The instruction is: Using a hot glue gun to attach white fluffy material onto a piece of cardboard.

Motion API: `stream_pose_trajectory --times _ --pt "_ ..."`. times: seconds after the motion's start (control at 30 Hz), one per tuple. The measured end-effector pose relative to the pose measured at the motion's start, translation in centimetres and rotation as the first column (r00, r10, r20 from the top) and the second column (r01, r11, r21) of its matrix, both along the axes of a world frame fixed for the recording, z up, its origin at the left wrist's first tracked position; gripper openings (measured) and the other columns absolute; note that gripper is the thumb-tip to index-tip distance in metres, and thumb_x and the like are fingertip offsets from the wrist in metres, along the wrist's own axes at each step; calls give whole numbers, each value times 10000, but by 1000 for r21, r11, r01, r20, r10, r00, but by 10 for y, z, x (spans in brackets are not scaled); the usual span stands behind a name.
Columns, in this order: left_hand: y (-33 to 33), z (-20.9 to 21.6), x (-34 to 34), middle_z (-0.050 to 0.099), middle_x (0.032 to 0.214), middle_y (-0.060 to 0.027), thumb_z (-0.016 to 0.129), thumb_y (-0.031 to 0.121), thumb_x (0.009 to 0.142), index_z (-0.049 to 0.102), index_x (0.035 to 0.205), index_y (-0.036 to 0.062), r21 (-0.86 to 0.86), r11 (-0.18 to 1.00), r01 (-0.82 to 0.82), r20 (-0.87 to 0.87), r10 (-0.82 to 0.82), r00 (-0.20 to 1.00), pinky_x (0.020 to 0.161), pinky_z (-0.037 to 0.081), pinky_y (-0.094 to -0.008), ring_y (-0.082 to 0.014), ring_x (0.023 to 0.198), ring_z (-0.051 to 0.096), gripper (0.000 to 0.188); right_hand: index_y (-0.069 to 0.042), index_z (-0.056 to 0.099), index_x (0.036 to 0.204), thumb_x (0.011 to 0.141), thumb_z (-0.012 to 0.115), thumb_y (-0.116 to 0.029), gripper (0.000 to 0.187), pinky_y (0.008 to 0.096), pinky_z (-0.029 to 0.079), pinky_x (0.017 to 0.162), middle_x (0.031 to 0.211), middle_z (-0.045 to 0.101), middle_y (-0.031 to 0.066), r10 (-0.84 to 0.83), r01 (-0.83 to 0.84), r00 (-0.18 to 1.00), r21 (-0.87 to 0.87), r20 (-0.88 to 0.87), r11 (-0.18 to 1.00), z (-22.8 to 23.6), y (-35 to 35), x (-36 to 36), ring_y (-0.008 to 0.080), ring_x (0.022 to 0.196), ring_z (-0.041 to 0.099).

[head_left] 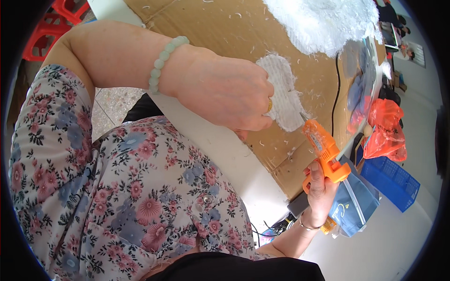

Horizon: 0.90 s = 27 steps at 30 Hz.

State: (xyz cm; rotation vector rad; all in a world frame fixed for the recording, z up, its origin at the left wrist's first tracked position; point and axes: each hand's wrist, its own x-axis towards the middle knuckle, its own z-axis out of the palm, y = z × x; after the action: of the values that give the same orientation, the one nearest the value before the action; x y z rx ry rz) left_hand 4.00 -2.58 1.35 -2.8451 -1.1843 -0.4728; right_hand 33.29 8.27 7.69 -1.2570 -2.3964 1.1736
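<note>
My left hand (225, 93), with a pale green bead bracelet on the wrist, is closed on a small white fluffy piece (287, 100) and presses it onto a brown cardboard sheet (211, 28). My right hand (321, 187) grips the handle of an orange glue gun (324, 147). The gun's nozzle points up and left and touches the lower edge of the white piece. A thin bangle sits on my right wrist. My floral shirt fills the lower left of the view.
A heap of white fluffy material (323, 23) lies at the top of the cardboard, and a black cord (335, 93) runs beside it. An orange plastic bag (384, 129), a blue crate (391, 180) and a blue zip pouch (356, 199) are at the right. Red stools (51, 23) stand at the upper left.
</note>
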Motion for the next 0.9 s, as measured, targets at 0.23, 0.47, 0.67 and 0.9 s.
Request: stream_pose_trajectory --times 0.23,0.47,0.67,0.9 --pt "1 -1 -2 511 728 -32 651 348 751 568 914 6 -44 999 4 1 -4 1000 674 441 -318 -190 735 521 388 -9 571 908 903 606 -308 301 231 399 567 722 555 27 14 -15 999 29 34 999 0 4 8 95 647 533" --pt "3 -3 -2 513 735 -30 655 338 745 572 921 4 -22 999 26 29 -26 999 670 442 -321 -192 736 523 387 -7 574 959 892 625 -341 344 219 394 547 727 559 27 -12 12 997 4 80 1000 -5 6 8 91 643 536" --pt "6 -5 -4 532 755 -40 654 334 747 572 939 3 -35 999 25 22 -24 999 678 446 -327 -200 749 531 391 -14 574 958 892 626 -334 331 215 394 545 737 573 26 3 -3 999 7 53 1000 -8 9 4 85 641 529" --pt "7 4 -6 546 768 -48 651 341 757 574 956 1 -82 996 18 39 -15 999 688 447 -332 -206 778 545 402 -8 573 941 899 619 -288 288 228 415 587 743 579 34 2 1 999 -73 41 997 1 12 -2 96 685 545"
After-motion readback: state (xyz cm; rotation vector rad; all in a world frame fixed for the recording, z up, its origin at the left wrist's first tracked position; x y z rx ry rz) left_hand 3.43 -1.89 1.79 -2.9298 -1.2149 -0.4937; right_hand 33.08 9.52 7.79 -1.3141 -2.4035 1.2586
